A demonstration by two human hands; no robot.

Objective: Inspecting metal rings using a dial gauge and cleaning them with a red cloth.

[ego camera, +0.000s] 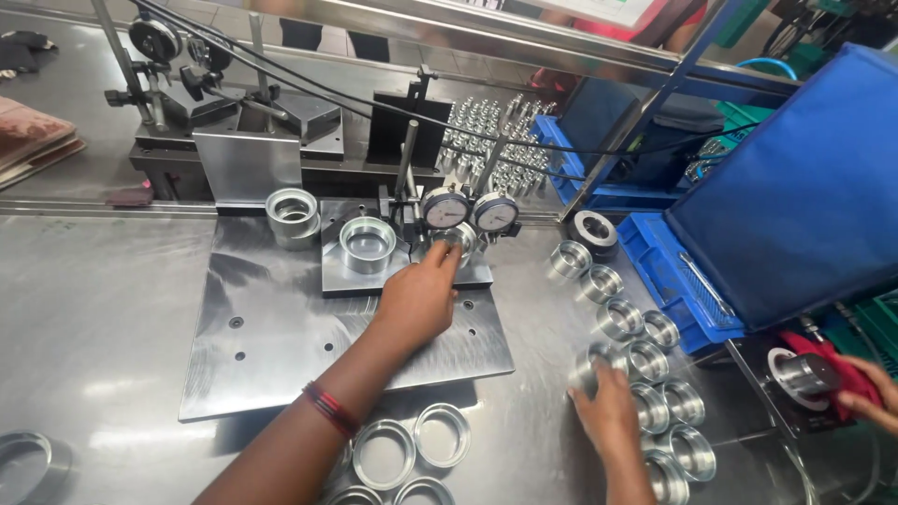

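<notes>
Left hand (418,301) presses a shiny ring (458,239); right hand (608,409) seemingly grips a cup (591,361).

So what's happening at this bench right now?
A person's left hand holds a metal ring under two dial gauges on a steel plate. The right hand rests on a ring in a row of rings beside it. Another person's hand holds a red cloth at the right edge.

A machining workshop's inspection bench: steel table (94,309), dial gauges (447,208), rows of turned metal rings (619,318).
</notes>
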